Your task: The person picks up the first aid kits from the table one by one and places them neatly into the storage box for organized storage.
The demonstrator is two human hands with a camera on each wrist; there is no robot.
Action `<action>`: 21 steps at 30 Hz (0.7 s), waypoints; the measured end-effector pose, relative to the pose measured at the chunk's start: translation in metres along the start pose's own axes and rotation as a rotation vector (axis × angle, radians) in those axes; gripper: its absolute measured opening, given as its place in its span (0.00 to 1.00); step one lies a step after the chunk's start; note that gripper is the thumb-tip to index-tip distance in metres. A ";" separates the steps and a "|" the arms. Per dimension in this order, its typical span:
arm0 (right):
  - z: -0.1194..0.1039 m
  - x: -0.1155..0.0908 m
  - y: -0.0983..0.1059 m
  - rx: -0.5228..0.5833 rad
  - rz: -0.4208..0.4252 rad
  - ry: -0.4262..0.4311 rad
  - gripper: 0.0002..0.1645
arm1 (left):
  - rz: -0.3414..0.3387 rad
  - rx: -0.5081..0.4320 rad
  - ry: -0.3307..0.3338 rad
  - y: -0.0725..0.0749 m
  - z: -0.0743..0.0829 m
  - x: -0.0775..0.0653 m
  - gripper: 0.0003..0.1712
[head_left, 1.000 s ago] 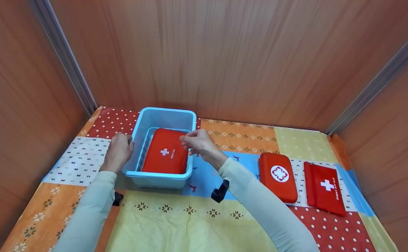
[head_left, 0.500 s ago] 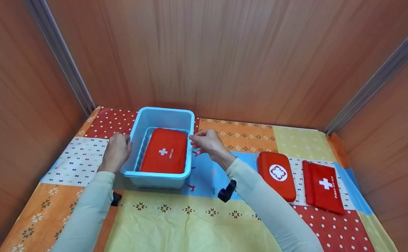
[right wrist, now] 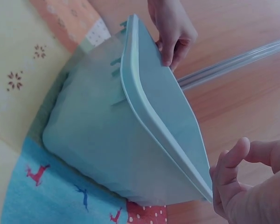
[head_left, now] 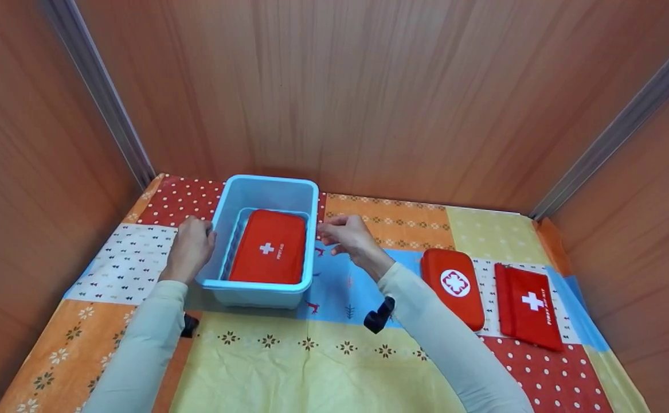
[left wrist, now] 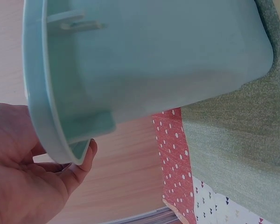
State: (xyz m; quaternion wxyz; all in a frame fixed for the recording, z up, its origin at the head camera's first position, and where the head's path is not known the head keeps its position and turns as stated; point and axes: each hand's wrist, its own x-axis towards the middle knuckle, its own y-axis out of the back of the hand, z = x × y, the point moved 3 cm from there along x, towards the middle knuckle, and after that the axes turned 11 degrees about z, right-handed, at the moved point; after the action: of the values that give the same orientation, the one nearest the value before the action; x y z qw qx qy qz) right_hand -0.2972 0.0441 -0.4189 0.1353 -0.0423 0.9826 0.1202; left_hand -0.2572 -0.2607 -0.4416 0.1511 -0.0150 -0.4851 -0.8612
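A light-blue plastic bin [head_left: 259, 293] stands at centre left in the head view. Inside it lies a red first aid case [head_left: 266, 261] with a white cross facing up. My left hand [head_left: 190, 248] holds the bin's left rim; in the left wrist view its fingers [left wrist: 79, 172] curl round the rim's edge. Just outside the right rim is my right hand [head_left: 352, 238], holding nothing. In the right wrist view that hand [right wrist: 252, 182] has its fingers loosely bent beside the rim; whether they touch it is hard to tell.
To the right lie a red hard case [head_left: 452, 289] with a round white emblem and a flat red first aid pouch [head_left: 530, 307]. A patchwork cloth [head_left: 311, 367] covers the table. Wood-look panels [head_left: 334, 97] enclose the back and both sides.
My right hand has moved right, from above the red first aid case to outside the bin's right rim. The left hand keeps its hold on the bin.
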 end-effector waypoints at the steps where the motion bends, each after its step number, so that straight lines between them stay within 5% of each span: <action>1: -0.002 -0.003 0.002 -0.005 0.001 0.002 0.20 | 0.005 0.010 -0.005 0.000 0.000 0.000 0.19; 9: 0.011 0.003 0.024 0.004 0.050 -0.017 0.12 | 0.018 0.006 -0.020 -0.002 0.003 0.004 0.21; 21: 0.029 0.007 0.052 0.064 0.071 -0.019 0.15 | 0.021 0.010 -0.016 -0.002 0.003 0.003 0.18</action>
State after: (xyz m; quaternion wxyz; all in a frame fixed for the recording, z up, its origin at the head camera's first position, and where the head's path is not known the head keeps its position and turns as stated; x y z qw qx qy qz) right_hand -0.3021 0.1018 -0.4364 0.1415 -0.0020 0.9855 0.0936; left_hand -0.2612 -0.2580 -0.4413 0.1562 -0.0259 -0.4902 -0.8571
